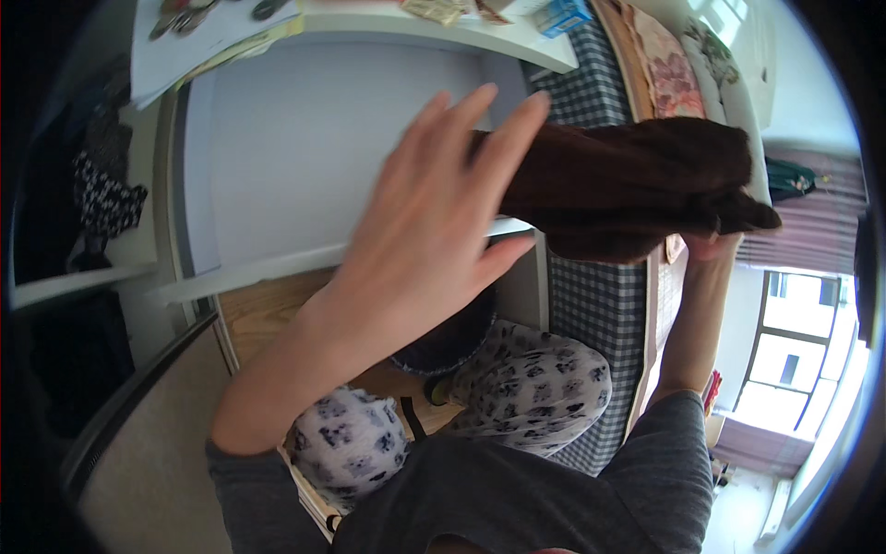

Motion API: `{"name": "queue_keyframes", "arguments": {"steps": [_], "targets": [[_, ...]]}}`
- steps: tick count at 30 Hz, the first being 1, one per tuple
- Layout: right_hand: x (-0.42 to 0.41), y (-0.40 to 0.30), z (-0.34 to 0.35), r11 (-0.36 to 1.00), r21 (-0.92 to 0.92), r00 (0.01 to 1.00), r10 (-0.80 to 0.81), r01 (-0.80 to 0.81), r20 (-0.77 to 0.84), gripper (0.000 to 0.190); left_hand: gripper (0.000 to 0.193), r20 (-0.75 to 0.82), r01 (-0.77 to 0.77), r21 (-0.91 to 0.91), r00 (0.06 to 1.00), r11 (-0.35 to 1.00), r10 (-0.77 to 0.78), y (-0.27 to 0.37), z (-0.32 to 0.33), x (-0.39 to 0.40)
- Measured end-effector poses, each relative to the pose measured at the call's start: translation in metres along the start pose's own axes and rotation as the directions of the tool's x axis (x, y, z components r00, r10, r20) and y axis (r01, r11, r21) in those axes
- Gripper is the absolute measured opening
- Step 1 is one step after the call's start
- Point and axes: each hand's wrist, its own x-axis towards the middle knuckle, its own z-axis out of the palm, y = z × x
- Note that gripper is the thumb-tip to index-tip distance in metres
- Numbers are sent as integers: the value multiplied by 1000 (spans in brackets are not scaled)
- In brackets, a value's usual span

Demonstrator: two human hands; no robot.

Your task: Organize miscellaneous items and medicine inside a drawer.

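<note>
My right hand holds up a folded dark brown cloth that looks soft, perhaps a garment. The cloth hides most of that hand; only a part by the wrist shows. My left hand is raised, back towards me, fingers spread and slightly blurred. Its fingertips overlap the left end of the cloth, and whether they touch it is not clear. Beneath and beyond my left hand is a pulled-out drawer with a pale grey bottom.
A white desktop above the drawer bears papers and a blue box. At right is a bed edge with checked fabric. Clothes lie in a compartment at left. A dark round container stands near my legs.
</note>
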Motion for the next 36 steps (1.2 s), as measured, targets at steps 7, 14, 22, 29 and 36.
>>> {"name": "queue_keyframes", "arguments": {"steps": [7, 14, 22, 29, 36], "targets": [[34, 83, 74, 966, -114, 940, -251, 230, -230, 52, 57, -8, 187, -342, 979, 921, -202, 13, 56, 13], [66, 140, 89, 836, -399, 877, 184, -377, -443, 37, 20, 218, 64, -34, 974, 997, -55, -14, 46, -21], [132, 168, 34, 765, -414, 823, 257, -493, -506, 35, 30, 41, 65, 477, 995, 877, -96, -59, -1, -64], [152, 214, 117, 552, -824, 981, 191, -126, -22, 46, 40, -310, 214, 533, 950, 818, -47, -89, -61, -98], [186, 290, 176, 359, -808, 883, -135, 467, 450, 42, 40, -549, 531, 31, 717, 847, -430, -94, -63, -132]]}}
